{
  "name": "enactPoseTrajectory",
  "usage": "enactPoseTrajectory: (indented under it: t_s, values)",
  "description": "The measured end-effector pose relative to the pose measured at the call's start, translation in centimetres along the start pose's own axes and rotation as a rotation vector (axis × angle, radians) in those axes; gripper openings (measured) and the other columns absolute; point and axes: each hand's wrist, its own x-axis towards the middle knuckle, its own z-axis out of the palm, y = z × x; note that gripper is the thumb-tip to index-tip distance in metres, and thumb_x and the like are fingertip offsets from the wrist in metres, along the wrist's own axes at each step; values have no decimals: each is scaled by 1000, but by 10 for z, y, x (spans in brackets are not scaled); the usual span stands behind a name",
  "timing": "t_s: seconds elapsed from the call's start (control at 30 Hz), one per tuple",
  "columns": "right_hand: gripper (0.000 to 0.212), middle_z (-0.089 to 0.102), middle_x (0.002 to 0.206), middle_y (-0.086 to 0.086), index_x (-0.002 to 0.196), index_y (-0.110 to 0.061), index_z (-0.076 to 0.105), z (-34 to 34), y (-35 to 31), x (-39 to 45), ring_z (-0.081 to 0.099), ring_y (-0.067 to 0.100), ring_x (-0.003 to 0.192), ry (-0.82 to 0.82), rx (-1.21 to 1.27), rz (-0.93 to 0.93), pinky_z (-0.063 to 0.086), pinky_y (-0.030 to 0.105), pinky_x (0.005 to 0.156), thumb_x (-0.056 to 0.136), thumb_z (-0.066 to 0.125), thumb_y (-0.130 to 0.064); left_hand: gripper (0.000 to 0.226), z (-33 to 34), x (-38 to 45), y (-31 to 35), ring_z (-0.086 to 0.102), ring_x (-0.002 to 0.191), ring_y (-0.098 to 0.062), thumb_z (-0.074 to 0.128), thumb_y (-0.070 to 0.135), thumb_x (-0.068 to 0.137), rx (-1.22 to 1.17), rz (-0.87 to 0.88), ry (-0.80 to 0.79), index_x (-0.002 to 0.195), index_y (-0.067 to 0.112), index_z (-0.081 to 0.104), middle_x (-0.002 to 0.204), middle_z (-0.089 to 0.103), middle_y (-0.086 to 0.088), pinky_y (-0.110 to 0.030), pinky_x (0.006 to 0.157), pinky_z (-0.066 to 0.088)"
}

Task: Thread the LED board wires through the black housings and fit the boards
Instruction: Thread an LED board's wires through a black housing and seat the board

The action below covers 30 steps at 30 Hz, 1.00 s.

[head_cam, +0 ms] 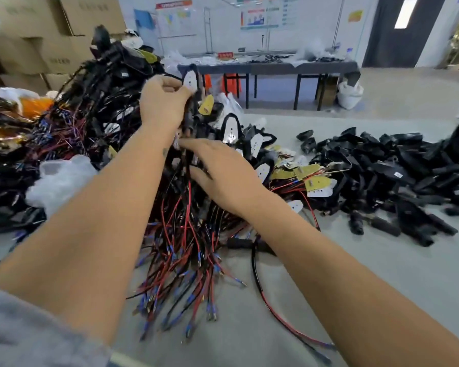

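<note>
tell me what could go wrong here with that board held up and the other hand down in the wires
1. The left hand pinches the white board by its lower end only; a tug from below might pull it loose.
2. The right hand lies open on the wire pile, so it may snag other leads.
3. The housing is blurred, so any misthreading is hard to spot.

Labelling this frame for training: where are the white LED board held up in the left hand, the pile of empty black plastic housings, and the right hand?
white LED board (pixel 190 79), head view, its face.
pile of empty black plastic housings (pixel 398 170), head view, mid-pile.
right hand (pixel 223 172), head view, its back.
</note>
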Motion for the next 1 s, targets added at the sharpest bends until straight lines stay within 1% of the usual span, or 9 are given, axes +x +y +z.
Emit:
enactPoseTrajectory:
  t_s: [0.1,0.2,0.3,0.4,0.5,0.63,0.83,0.93,1.0]
  values:
    - [67,32,157,6,154,-15,21,9,2,23,27,26,144,-45,-73,89,24,41,116,96,54,-27,18,1,5,-6,50,64,-7,51,30,93,160,8,-111,78,25,60,70,56,11,-26,62,38]
    - [63,33,154,6,151,-15,29,18,9,14,25,27,143,-67,-101,119,22,40,114,95,54,-32,25,6,-4,-24,42,71,-19,47,18,91,331,-20,-310,66,20,48,64,43,4,-31,63,32]
    - [52,42,145,3,144,-20,42,23,18,-13,29,25,138,-73,-77,118,19,35,109,95,54,-32,24,8,-18,-35,51,112,-28,46,16,92,573,-10,-407,109,17,63,109,63,-8,-35,94,40]
    - [44,47,137,1,137,-22,50,19,30,-42,34,23,132,-30,-71,165,20,34,106,94,55,-30,48,16,-32,-32,30,140,-34,46,15,88,619,108,-144,135,15,53,141,50,-12,-47,112,30]
    - [37,54,127,3,130,-20,57,6,49,-72,41,26,123,-11,-106,268,26,37,102,93,56,-29,43,38,-62,-16,44,129,-29,45,15,83,479,290,-19,123,15,63,127,61,-7,-40,109,33]
    - [26,57,111,8,114,-17,68,-11,76,-120,48,32,108,-41,-186,439,36,38,91,91,56,-25,28,86,-135,-5,59,105,-21,46,13,85,275,397,-144,97,17,71,105,68,-1,-42,92,46]
    - [18,58,101,8,96,-19,67,-29,100,-183,47,32,100,-130,-222,635,38,36,79,87,56,-29,21,150,-214,-19,58,82,-25,44,22,90,306,29,-581,87,17,63,83,65,0,-40,73,48]
    - [20,65,99,5,97,-18,66,-38,107,-189,54,31,98,-80,-249,684,41,36,74,83,52,-17,19,163,-224,-20,51,73,-28,45,23,85,270,-147,-572,67,16,50,66,54,-1,-35,57,36]
    - [25,67,102,4,99,-19,64,-43,109,-193,57,27,100,30,-107,751,47,38,78,82,49,-7,18,166,-223,-21,55,88,-32,43,24,84,265,-190,-514,76,18,59,82,62,-6,-37,68,44]
